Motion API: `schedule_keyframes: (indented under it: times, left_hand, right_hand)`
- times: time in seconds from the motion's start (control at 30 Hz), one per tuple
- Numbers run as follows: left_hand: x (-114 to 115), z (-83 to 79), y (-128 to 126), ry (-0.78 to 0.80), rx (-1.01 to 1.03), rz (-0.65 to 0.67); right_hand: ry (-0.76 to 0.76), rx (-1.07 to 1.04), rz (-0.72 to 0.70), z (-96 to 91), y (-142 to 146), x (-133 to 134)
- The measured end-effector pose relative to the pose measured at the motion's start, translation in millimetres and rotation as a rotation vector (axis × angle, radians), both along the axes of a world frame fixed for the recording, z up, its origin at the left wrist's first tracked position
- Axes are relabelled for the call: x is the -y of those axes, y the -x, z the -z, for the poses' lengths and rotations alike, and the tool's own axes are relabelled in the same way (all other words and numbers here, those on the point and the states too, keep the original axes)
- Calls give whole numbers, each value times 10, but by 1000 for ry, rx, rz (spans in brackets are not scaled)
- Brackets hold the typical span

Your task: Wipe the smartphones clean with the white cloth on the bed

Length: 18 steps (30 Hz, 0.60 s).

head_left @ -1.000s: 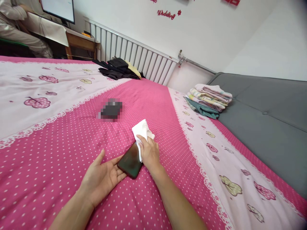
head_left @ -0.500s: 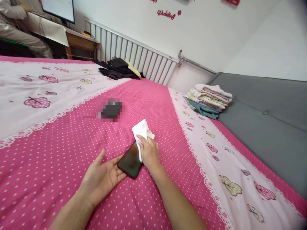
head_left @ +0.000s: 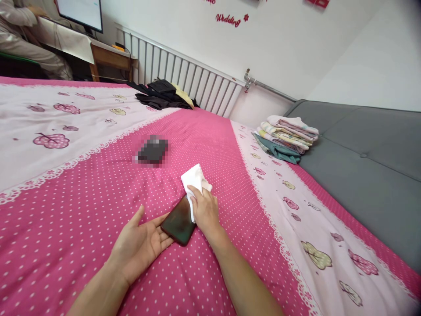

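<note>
A dark smartphone (head_left: 178, 226) lies over the pink dotted bedspread (head_left: 210, 281), its upper part covered by a folded white cloth (head_left: 193, 176). My right hand (head_left: 206, 210) grips the cloth between thumb and fingers and presses it against the phone. Palm up at the phone's left edge rests my left hand (head_left: 144, 241), its thumb spread out and its fingertips reaching to or under the phone. Whether those fingertips bear any of the phone's weight is hidden.
Beyond my hands is a dark pixelated object (head_left: 153, 150). Folded cloths (head_left: 286, 136) are stacked by the grey headboard (head_left: 365, 153). Dark clothes (head_left: 162, 94) lie near the radiator (head_left: 184, 66). A person (head_left: 19, 37) sits at a desk with a monitor (head_left: 80, 13).
</note>
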<state>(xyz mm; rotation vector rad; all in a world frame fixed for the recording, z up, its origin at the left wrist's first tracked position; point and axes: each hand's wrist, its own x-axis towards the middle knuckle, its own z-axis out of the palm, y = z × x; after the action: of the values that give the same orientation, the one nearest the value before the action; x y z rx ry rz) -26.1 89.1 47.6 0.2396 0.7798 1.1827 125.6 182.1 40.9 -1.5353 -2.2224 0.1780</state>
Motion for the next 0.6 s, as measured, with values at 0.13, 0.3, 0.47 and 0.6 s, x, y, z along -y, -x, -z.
schedule_keyframes:
  times: [0.13,0.3,0.47,0.6]
  left_hand:
    - [1,-15,-3,5,-6,-1]
    - [6,-45,-17,20,-10,-11]
    - [11,-55,-18,23,-6,-8]
    - [12,-45,-16,30,-10,-19]
  right_hand:
    - [-1,-4,-3,10,-3,-8]
    - [1,-6,-1,12,-6,1]
    - [0,-6,-3,0,2,8]
    - [-2,-5,1,10,3,0]
